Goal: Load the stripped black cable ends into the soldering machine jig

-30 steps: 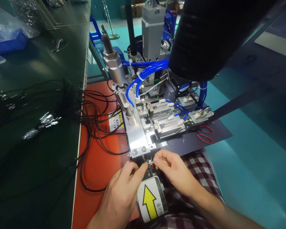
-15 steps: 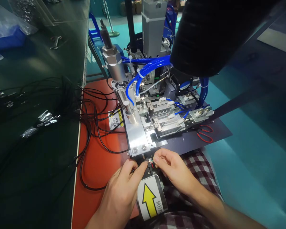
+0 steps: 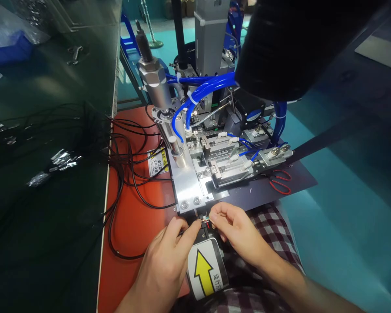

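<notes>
Just in front of the machine's metal plate (image 3: 186, 187), my two hands meet over a small metal connector piece (image 3: 204, 220) with fine coloured wires, one of them red. My left hand (image 3: 167, 250) pinches this piece between thumb and index finger. A black cable (image 3: 128, 257) runs in under that hand from the left. From the other side, my right hand (image 3: 236, 230) is closed, thumb and index fingertips pressed together on the thin wire ends. The fingertips hide most of the connector. Below them lies a white cover with a yellow arrow (image 3: 203, 271).
The machine carries blue air tubes (image 3: 211, 84) and a metal cylinder (image 3: 154, 87). A thick black hose (image 3: 276, 52) hangs at upper right. Red-handled scissors (image 3: 282, 182) lie right of the clamps. On the dark left table are shiny connectors (image 3: 65, 160), a wrench (image 3: 74, 54) and a blue bin (image 3: 9, 50).
Both hands keep nearly the same place and grip. The view has shifted very slightly.
</notes>
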Demonstrator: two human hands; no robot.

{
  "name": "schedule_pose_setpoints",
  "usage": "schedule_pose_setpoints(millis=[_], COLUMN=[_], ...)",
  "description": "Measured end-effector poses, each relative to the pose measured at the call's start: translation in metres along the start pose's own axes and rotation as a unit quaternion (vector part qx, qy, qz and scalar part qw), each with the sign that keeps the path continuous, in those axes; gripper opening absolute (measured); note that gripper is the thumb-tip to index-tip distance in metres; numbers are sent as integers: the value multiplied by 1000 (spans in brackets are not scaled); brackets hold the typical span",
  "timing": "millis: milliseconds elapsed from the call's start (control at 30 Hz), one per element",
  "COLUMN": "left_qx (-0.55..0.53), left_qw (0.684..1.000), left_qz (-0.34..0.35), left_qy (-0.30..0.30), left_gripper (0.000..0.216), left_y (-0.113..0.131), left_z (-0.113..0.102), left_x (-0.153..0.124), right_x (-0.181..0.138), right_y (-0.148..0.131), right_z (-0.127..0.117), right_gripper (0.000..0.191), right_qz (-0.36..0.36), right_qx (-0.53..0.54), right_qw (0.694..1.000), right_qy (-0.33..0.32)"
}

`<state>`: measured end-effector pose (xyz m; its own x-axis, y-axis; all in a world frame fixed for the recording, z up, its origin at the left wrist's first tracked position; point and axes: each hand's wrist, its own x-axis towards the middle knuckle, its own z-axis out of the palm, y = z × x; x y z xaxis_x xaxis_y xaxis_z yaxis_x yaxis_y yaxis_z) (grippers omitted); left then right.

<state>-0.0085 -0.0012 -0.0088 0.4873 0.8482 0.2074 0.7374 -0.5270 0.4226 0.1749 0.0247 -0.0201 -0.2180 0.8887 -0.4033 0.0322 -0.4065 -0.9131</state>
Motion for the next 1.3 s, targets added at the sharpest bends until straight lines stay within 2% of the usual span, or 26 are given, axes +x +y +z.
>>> schedule_pose_setpoints(millis=[200,500,733,900,967,1067,1133,1200,1300], left_qx=[13,16,41,39,34,21,14,11,15], left_qw=[1000,1000,999,999,999,1000,1000,1000,1000], left_qz=[4,2,15,20,20,9,2,-2,-3], left_qy=[-27,-24,1,5,11,19,17,10,12], left_gripper=[43,41,42,42,42,44,45,46,46], left_y=[1,1,4,5,4,2,2,2,2], left_z=[-3,-1,-3,-3,-2,1,3,5,5], left_x=[0,-1,3,4,3,0,-3,-4,-4], right_x=[-1,-1,-2,1,1,-3,-4,-4,-1], right_y=[2,2,2,3,3,3,3,4,4], right_z=[-1,1,3,0,1,4,5,5,3], right_gripper=[25,23,23,25,25,22,21,21,22], right_qz=[2,4,-28,23,9,-63,-86,-63,8], right_qx=[0,15,-28,7,-25,-105,-129,-99,-33], right_qw=[1000,1000,998,1000,1000,990,984,991,999], right_qy=[1,0,43,-12,5,67,84,62,-5])
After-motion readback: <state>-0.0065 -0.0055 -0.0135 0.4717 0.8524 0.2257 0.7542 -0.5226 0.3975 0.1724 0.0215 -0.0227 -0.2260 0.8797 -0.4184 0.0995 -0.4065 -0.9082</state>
